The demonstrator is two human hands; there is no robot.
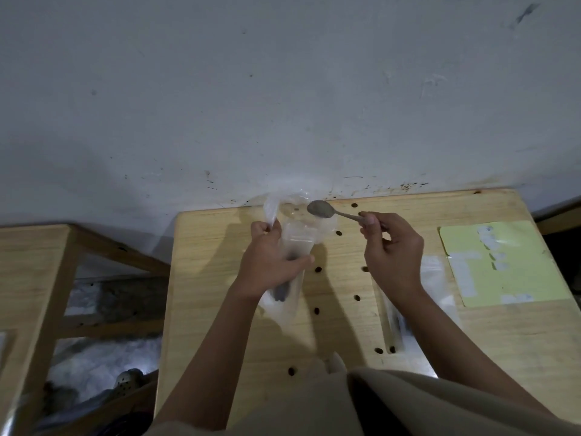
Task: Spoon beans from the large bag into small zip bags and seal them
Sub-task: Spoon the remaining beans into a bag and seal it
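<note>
beige cloth (408, 404), loose beans (317, 269), yellow sheet (503, 262)

Pale wooden table (220, 309) against grey plastered wall (283, 89). Clear plastic large bag (292, 212) at table's far edge, centre. Dark beans (317, 269) scattered mid-table. Yellow-green rectangular sheet (515, 278) right. Clear flat zip bags (434, 278) between beans and sheet.

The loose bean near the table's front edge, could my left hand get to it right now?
Probably not straight away. The way to the bean looks free, with bare table around it, but the left hand is gripping the zip bag and would have to put it down first.
</note>
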